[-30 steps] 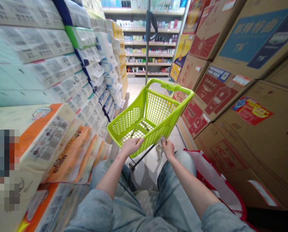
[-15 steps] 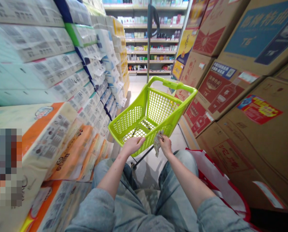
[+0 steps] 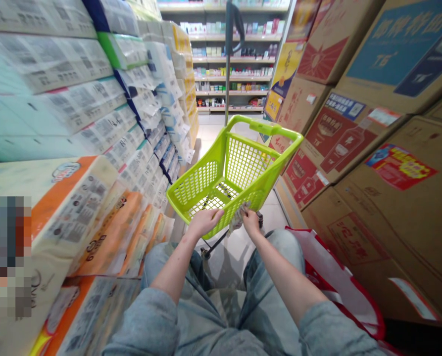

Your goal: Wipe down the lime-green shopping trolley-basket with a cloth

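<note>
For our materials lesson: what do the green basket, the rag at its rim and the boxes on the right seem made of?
Basket: moulded plastic, glossy lime green, with a lattice of holes. Rag: probably cloth, limp, crumpled, matt. Boxes: brown cardboard, matt, with printed labels.

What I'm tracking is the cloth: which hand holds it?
The right hand, pinching the crumpled cloth against the near rim of the green basket; the left hand grips that rim with nothing else in it.

A pixelated patch [image 3: 7, 257] masks 1 tissue pack [image 3: 72, 198]; the held crumpled item [image 3: 236, 217] is unidentifiable.
</note>
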